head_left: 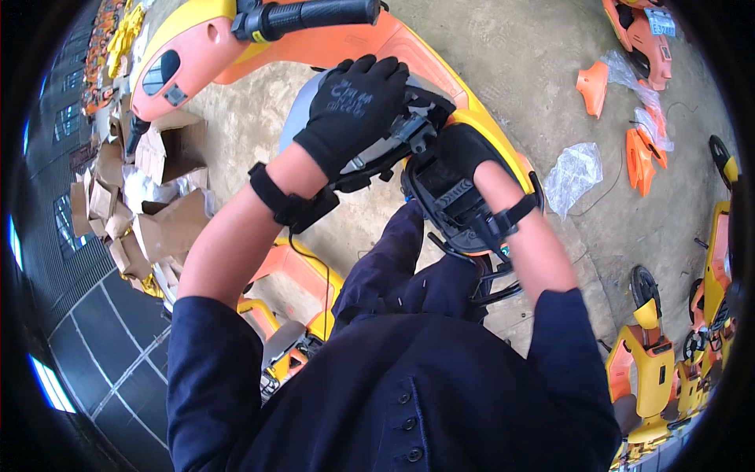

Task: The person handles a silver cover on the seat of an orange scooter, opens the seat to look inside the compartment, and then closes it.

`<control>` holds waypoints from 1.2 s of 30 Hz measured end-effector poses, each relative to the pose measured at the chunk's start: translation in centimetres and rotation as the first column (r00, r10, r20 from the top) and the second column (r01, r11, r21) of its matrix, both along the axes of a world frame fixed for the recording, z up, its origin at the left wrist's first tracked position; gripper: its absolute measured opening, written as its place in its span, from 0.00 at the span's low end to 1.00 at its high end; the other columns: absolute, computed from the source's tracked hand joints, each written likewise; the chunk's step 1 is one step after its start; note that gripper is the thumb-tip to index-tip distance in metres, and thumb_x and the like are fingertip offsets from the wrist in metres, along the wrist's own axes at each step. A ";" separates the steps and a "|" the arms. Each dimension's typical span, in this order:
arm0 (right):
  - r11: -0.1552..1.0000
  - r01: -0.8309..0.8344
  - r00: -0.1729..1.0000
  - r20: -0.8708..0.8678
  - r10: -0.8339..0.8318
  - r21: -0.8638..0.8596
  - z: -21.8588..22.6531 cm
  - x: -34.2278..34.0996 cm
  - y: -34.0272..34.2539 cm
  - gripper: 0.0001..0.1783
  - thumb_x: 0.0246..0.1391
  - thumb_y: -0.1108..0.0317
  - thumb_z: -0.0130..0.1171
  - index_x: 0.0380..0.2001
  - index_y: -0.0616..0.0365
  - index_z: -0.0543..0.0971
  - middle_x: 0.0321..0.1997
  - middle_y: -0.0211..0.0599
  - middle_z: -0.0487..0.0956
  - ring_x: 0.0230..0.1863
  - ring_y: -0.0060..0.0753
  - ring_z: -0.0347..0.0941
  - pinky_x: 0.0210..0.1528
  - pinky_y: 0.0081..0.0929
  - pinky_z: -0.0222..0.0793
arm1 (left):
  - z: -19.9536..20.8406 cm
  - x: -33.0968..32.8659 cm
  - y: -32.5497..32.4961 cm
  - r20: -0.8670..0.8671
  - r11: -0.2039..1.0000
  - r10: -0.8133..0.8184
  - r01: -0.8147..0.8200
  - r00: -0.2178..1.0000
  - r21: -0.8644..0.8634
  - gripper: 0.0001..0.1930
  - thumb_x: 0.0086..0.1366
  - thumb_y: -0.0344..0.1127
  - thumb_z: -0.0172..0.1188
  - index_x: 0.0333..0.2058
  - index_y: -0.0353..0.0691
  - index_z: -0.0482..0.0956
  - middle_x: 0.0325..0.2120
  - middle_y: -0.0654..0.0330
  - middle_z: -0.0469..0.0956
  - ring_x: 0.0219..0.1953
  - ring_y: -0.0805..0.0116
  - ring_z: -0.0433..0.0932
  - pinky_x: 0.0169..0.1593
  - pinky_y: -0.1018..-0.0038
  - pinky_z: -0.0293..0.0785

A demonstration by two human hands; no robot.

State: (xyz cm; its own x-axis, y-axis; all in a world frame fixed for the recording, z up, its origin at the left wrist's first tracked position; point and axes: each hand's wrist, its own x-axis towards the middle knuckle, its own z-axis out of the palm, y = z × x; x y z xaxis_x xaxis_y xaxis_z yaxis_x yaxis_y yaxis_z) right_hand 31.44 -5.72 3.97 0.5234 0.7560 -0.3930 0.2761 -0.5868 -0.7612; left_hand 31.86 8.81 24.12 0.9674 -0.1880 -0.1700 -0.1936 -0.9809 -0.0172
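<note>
A yellow and orange electric scooter (503, 145) stands in front of me. Its grey seat (299, 110) is tipped up to the left, with the black underside and bracket (413, 130) turned toward the body. My left hand (358, 106), in a black glove, wraps over the raised seat and grips it. To the right, the black bin (452, 200) under the seat lies uncovered. My right hand (460, 153), gloved in black too, reaches down at the bin's far end beside the seat bracket; its fingers are hidden against the dark plastic.
The scooter's handlebar (314, 17) spans the top. Cardboard boxes (169, 224) pile up at left. Orange panels (641, 161) and clear plastic wrap (572, 177) lie on the concrete at right. More scooters (645, 370) stand at lower right, and another yellow frame (318, 291) is behind my left arm.
</note>
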 end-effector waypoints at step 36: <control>0.780 0.616 0.245 -0.912 -0.328 -0.114 8.7 -23.7 -13.8 0.15 0.53 0.55 0.47 0.29 0.58 0.72 0.18 0.32 0.71 0.17 0.23 0.67 0.18 0.20 0.59 | -0.2 -6.5 4.5 0.302 0.951 0.098 0.000 0.948 -0.309 0.25 0.50 0.30 0.54 0.50 0.40 0.64 0.45 0.49 0.67 0.48 0.51 0.65 0.50 0.64 0.62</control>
State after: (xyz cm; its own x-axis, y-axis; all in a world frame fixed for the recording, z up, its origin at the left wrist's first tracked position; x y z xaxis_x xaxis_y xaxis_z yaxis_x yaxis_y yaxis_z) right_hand 7.71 -19.54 12.63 0.2996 0.6276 -0.7186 -0.8635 -0.1419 -0.4840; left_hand 25.39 13.31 23.97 0.9713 -0.1341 0.1966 -0.1785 -0.9567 0.2297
